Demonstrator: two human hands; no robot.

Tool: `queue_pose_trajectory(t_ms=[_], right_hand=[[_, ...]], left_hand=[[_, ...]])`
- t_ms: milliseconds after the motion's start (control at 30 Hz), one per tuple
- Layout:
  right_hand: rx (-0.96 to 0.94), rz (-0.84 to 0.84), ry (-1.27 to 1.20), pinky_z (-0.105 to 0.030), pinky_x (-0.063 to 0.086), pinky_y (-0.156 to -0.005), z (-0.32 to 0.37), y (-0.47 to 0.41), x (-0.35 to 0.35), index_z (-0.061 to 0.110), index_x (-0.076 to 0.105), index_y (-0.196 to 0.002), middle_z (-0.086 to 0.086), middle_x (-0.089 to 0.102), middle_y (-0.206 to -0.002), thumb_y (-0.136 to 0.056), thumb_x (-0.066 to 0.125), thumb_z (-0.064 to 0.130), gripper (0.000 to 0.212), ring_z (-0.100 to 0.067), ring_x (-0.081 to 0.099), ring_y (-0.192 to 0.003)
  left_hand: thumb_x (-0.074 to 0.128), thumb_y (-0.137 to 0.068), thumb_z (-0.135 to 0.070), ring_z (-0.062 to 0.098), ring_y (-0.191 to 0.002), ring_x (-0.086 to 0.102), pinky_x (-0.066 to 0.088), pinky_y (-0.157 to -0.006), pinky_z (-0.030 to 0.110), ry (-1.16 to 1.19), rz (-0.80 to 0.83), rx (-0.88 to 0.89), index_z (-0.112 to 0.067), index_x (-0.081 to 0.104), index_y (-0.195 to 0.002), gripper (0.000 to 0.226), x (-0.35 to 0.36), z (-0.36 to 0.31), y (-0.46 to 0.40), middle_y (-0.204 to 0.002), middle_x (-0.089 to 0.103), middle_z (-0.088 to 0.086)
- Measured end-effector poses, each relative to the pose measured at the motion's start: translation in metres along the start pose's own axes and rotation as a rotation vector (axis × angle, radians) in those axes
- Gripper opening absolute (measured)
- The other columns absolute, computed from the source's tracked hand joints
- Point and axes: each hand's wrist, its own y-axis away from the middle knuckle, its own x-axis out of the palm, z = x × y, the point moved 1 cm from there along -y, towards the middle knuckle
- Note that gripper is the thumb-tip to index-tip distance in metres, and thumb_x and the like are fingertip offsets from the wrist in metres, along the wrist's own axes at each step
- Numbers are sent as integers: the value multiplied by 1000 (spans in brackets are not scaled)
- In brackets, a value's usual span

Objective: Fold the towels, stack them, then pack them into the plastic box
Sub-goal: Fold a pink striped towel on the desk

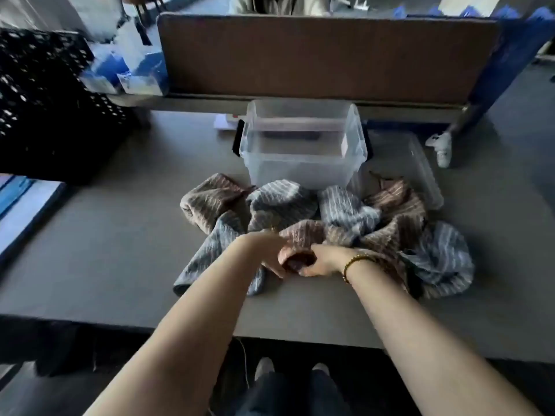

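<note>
Desk (pixel 90 265): grey, lying under dim light; a brown partition (pixel 315 55) is standing along its far edge, a black mesh crate (pixel 45 109) is sitting at far left.

Box (pixel 303 145): clear plastic, open, sitting mid-desk; its lid (pixel 420 175) is lying just to the right.

Towels (pixel 345 214): striped grey and brown, lying unfolded in a heap against the box's near side.

Your left grip (pixel 270 253) and right grip (pixel 321 261): both are grasping a brown towel (pixel 300 238) at the heap's near edge, fingers curling round the cloth between them. A bead bracelet (pixel 356 262) is circling your right wrist.
</note>
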Motion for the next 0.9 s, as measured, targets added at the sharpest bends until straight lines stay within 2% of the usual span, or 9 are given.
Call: queue_pose_trajectory(t_ms=[133, 333, 400, 533, 600, 667, 767, 833, 900], right_hand=[[20, -260, -43, -44, 35, -107, -8, -35, 17, 10, 41, -131, -18, 24, -144, -91, 48, 44, 54, -40, 36, -130], [7, -614, -45, -44, 37, -105, -13, -76, 13, 8, 50, -128, -22, 35, -140, -99, 30, 38, 46, -40, 42, -126], [-6, -757, -15, -43, 40, -98, -15, -74, 25, 8, 53, -122, -20, 42, -135, -100, 31, 29, 37, -40, 48, -120], [-43, -1113, -117, -39, 45, -81, -18, -49, 62, 5, 59, -107, -19, 58, -117, -97, 38, 16, 26, -37, 57, -106], [-99, -1299, -239, -36, 42, -73, -14, -30, 76, 6, 58, -104, -16, 60, -111, -97, 39, 18, 23, -34, 57, -102], [-131, -1416, -328, -33, 37, -68, -8, -14, 87, 6, 55, -105, -15, 61, -109, -98, 39, 20, 23, -32, 57, -102], [-145, -1327, -401, -37, 43, -83, -8, -15, 104, 1, 48, -117, -18, 57, -120, -94, 45, 16, 27, -33, 52, -113], [-95, -1198, -336, -40, 40, -95, -15, -28, 114, 0, 44, -122, -20, 50, -128, -90, 49, 10, 34, -35, 44, -122], [-30, -1147, -234, -41, 40, -96, -24, -37, 119, 4, 49, -119, -17, 48, -128, -88, 48, 6, 31, -36, 41, -122]], left_hand=[[63, -79, -45, 32, -121, 52, 45, -96, 37, 72, -272, -42, -23, 44, -130, 59, 30, 16, -35, -132, 54, 10], [46, -93, -40, 32, -124, 45, 41, -98, 40, 89, -727, -118, -23, 41, -138, 49, 62, 37, -87, -136, 50, 9], [42, -96, -32, 31, -124, 46, 40, -100, 40, 107, -894, -121, -21, 43, -137, 43, 80, 31, -90, -138, 50, 9], [40, -97, -24, 29, -130, 42, 42, -101, 38, 253, -1032, -98, -21, 52, -131, 36, 104, 14, -71, -143, 45, 6], [41, -94, -16, 30, -133, 34, 42, -97, 40, 320, -1126, -188, -19, 54, -126, 35, 113, 2, -54, -147, 36, 8], [43, -91, -13, 36, -127, 39, 43, -94, 43, 475, -1153, -285, -15, 54, -122, 33, 127, -13, -40, -145, 33, 14], [42, -92, -16, 39, -113, 49, 44, -87, 44, 530, -1099, -305, -12, 48, -123, 32, 148, -28, -37, -133, 41, 17], [38, -94, -15, 35, -117, 48, 43, -88, 42, 446, -1104, -297, -14, 47, -127, 33, 155, -25, -40, -133, 45, 14], [36, -94, -12, 32, -120, 47, 43, -89, 40, 412, -1118, -317, -17, 46, -130, 38, 156, -10, -42, -134, 48, 10]])
